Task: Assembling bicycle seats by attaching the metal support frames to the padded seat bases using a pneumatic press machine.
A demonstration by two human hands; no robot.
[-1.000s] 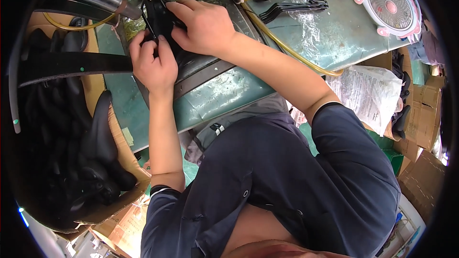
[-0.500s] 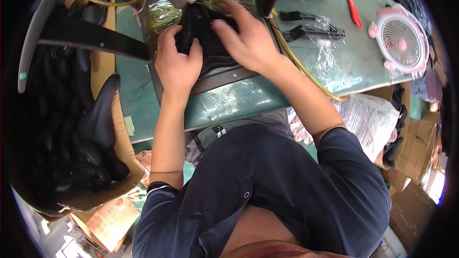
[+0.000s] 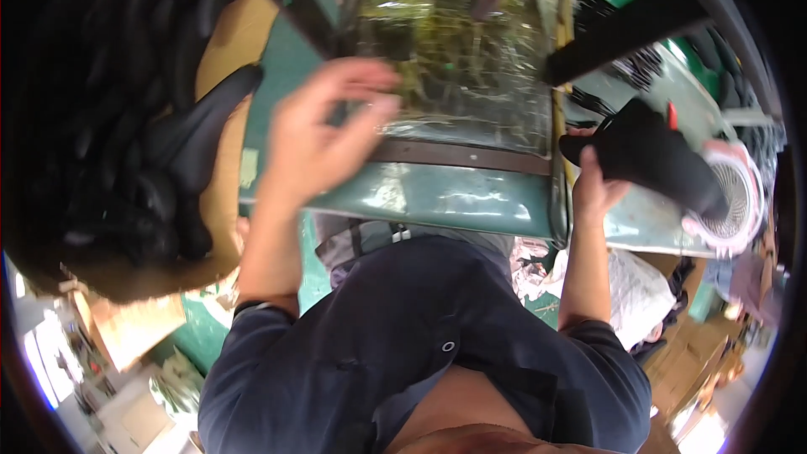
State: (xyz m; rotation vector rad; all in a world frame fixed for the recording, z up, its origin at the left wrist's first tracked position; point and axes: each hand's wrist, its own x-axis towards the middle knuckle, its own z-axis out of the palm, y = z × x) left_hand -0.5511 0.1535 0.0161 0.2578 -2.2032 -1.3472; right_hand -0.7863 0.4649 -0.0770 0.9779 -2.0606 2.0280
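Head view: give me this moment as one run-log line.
right hand: gripping black piece | left hand: blurred, fingers parted, near film-covered plate | fan: picture right

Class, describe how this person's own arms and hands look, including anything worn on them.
The left hand and right hand are ungloved, with no watch or bracelet visible at either wrist. Both forearms are bare. The short sleeves are dark navy, matching the shirt. Motion blurs the left hand, so finer details such as rings cannot be told there.
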